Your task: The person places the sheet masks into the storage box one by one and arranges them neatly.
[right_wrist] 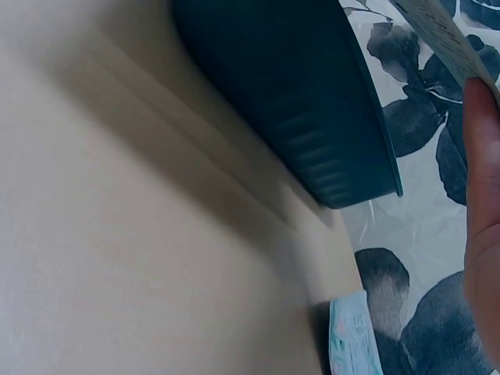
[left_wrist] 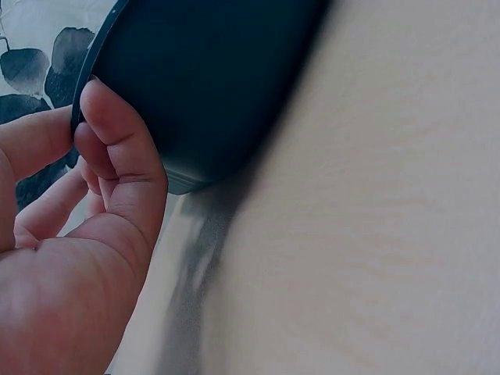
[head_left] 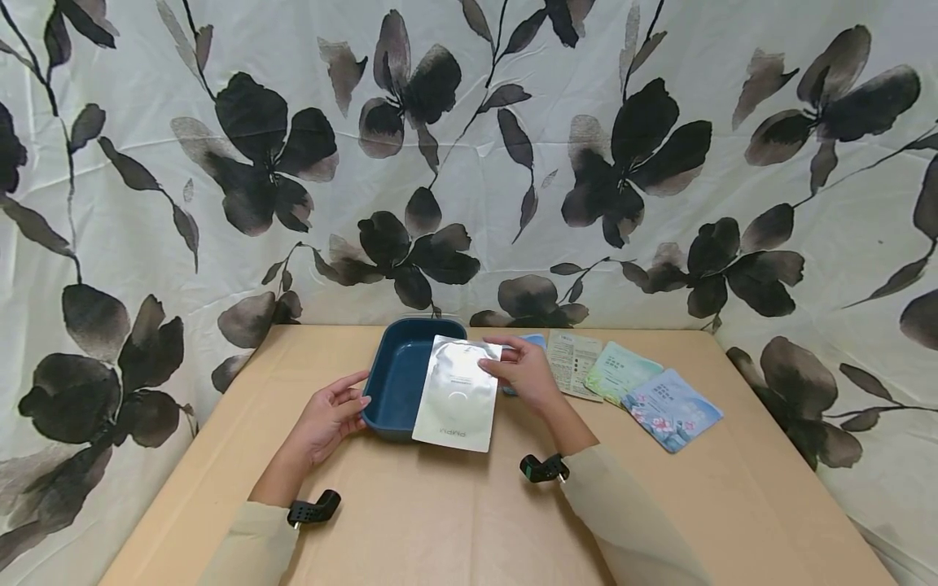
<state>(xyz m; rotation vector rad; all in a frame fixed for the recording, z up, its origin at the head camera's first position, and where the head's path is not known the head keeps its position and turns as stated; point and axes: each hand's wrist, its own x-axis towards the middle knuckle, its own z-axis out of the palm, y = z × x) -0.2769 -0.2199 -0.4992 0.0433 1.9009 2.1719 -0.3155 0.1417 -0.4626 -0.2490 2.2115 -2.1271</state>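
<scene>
Blue-green tray (head_left: 399, 382) noted near the far edge of the tan table (head_left: 454, 521), left of the packets; its left rim is gripped by the left hand (head_left: 333, 419), thumb on one side of the wall and fingers on the other, as is confirmed in the left wrist view; whether the tray's base is fully seated on the table cannot be told.

Silver sachet (head_left: 456, 407) seen over the right part of the tray, its lower edge extended past the near rim; its upper right edge is pinched by the right hand (head_left: 523, 370) between thumb and fingers; small print is borne on its face; contact between sachet and tray cannot be judged.

To the right, a loose row is formed on the table: a blue packet (head_left: 535, 339), mostly hidden by the right hand; a pale packet (head_left: 573, 362) covered in print; a green packet (head_left: 623, 370); a blue floral packet (head_left: 672, 409), by which the green one's corner is overlapped.

A black device (head_left: 315, 508) is worn on each wrist; the background is filled by a floral cloth (head_left: 513, 163).
</scene>
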